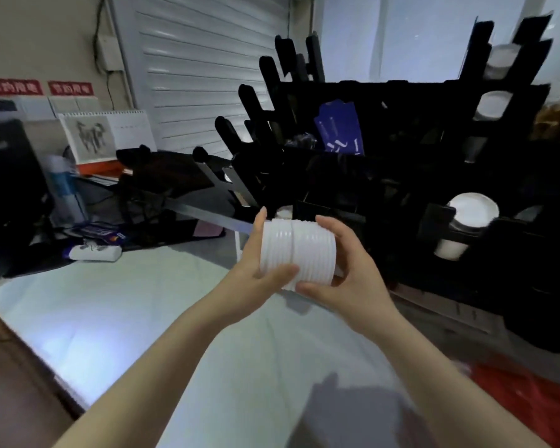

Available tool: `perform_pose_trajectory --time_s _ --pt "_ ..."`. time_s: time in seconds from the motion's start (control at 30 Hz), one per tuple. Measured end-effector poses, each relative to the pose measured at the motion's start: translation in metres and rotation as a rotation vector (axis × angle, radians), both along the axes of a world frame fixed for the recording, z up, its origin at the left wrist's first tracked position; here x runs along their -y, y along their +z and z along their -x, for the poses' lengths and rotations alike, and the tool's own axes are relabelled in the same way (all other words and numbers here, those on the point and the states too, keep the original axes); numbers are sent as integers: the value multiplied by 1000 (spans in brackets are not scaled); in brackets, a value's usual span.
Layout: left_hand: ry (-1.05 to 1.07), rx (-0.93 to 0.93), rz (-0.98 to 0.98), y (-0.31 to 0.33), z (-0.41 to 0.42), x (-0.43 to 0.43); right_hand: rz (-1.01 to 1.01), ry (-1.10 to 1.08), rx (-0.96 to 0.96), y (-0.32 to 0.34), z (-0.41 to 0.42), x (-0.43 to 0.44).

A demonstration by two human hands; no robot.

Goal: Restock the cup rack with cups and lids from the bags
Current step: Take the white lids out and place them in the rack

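Note:
I hold a stack of white lids (pixel 299 252) sideways between both hands, above the white table and just in front of the black cup rack (pixel 401 176). My left hand (pixel 257 270) grips the stack's left end, thumb under it. My right hand (pixel 346 273) wraps its right end. A slight gap shows in the middle of the stack. In the rack's right side sit white cups with lids (pixel 469 215), and more white cups (pixel 495 105) stand higher up in its right column.
The white table (pixel 117 318) spreads below my arms. A red bag (pixel 527 392) lies at the lower right. Blue packets (pixel 340 130) sit in the rack's middle. Clutter at left: a dark monitor (pixel 7 189), a desk calendar (pixel 104 134), a white roll (pixel 94 252).

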State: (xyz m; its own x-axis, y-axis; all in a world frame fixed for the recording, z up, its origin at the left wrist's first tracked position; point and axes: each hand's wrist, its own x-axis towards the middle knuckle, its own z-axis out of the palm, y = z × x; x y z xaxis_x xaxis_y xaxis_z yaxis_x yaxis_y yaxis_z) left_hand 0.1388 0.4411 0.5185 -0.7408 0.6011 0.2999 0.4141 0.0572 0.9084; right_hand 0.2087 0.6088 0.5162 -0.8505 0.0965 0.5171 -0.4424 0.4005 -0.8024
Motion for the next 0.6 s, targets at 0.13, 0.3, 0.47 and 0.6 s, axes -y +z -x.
perform_pose_trajectory --time_s 0.13,0.3,0.47,0.6 --pt "-12 13 32 -7 50 35 -81 -125 -18 -6 38 46" --pt "-22 12 57 -12 88 41 -158 -280 -41 -8 60 70" --pt "-16 -99 73 3 112 39 -30 -335 -31 -1 82 76" --pt "91 -299 215 32 131 30 364 -317 -4 7 104 72"
